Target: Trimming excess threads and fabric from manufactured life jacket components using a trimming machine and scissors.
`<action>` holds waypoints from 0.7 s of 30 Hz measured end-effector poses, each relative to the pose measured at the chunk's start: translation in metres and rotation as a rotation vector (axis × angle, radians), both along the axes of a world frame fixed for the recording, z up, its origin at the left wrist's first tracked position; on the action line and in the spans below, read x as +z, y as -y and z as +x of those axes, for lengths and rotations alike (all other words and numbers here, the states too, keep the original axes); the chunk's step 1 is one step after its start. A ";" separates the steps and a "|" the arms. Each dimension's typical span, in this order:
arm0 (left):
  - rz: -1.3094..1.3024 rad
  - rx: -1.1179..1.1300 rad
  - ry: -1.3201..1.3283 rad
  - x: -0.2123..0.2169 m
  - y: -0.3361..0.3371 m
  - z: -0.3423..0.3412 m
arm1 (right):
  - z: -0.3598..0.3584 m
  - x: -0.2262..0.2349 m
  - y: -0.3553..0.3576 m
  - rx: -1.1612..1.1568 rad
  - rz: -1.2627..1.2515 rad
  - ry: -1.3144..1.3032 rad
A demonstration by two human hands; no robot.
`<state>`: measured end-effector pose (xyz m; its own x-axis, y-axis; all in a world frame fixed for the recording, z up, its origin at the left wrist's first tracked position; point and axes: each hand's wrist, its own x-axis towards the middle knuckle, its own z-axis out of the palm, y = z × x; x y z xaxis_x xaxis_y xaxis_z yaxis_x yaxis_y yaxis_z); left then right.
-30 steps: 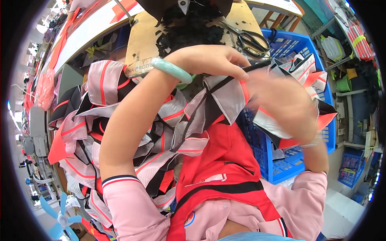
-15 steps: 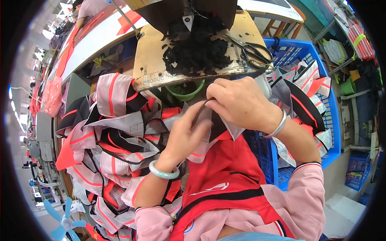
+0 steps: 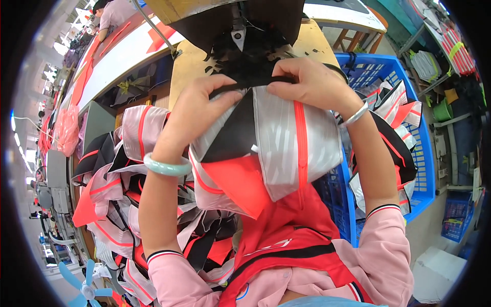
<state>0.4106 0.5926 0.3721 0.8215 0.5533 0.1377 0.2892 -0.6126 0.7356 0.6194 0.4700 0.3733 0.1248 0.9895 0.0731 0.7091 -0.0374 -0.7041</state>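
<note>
Fan: pale blue fan (image 3: 88, 291), its lower blades cut off by the picture's edge.
Heap: grey, black and red cloth pieces (image 3: 110, 225), overlapping so much that single outlines are hard to follow; the left forearm hides part of them.
Co-worker: a person (image 3: 113, 16) at the far table, cut off above.
Table: wooden table (image 3: 186, 64), its front edge covered by hands and cloth.
Left hand: left hand (image 3: 198, 108), thumb and fingers pinched on the cloth's black top edge.
Machine: pointed metal tip (image 3: 238, 37) under a dark housing, just beyond the hands; black scraps (image 3: 258, 48) below blur into shadow.
Held cloth: grey-and-red cloth panel (image 3: 279, 143), between both hands, hanging over the lap; a small white tab (image 3: 254, 148) is too small to read.
Apron: red apron (image 3: 312, 220) with a white mark (image 3: 279, 244), creased and partly illegible.
Right hand: right hand (image 3: 316, 84), pinching the same edge; a short stretch of it lies bare between the hands.
Dark loop: curved handle (image 3: 341, 71), mostly hidden behind the right hand.
Basket: blue basket (image 3: 421, 163) beside the right forearm, near wall partly hidden; a strip of floor (image 3: 428, 215) runs along its outer side.
</note>
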 end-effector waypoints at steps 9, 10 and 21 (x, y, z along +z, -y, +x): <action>-0.111 0.049 -0.128 -0.010 -0.058 0.024 | 0.032 -0.021 -0.049 0.031 -0.018 -0.151; -0.131 0.056 -0.140 -0.011 -0.061 0.026 | 0.033 -0.021 -0.051 0.023 -0.018 -0.144; -0.351 0.128 -0.067 -0.002 -0.062 0.031 | 0.036 -0.015 -0.058 0.010 -0.003 -0.240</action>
